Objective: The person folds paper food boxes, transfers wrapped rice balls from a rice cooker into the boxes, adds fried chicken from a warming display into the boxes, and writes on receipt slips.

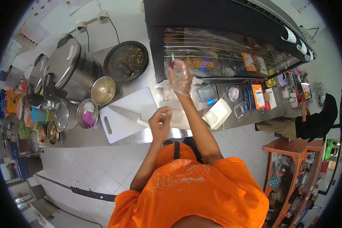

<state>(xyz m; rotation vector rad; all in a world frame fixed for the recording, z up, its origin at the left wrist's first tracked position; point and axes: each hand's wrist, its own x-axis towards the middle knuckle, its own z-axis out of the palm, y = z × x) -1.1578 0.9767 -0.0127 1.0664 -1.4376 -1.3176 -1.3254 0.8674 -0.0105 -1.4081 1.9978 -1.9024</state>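
My right hand [179, 78], in a clear plastic glove, is raised before the glass case, its fingers apart. Bare and curled, my left hand [160, 122] has its fingertips pressed together near the knife handle; anything between them is too small to make out. The knife [124, 113] lies on a white cutting board [129, 102]. White paper [169, 94] is spread under my right wrist. A digital scale [207, 95] with a lit display and an open white box [218, 114] are to the right.
A glass display case [224, 49] stands behind the counter. Large pots [70, 72], a stone mortar [126, 60] and metal bowls [103, 91] are at left. Small boxes [255, 97] and a clear container [241, 110] are at right. A person in black [315, 117] is farther right.
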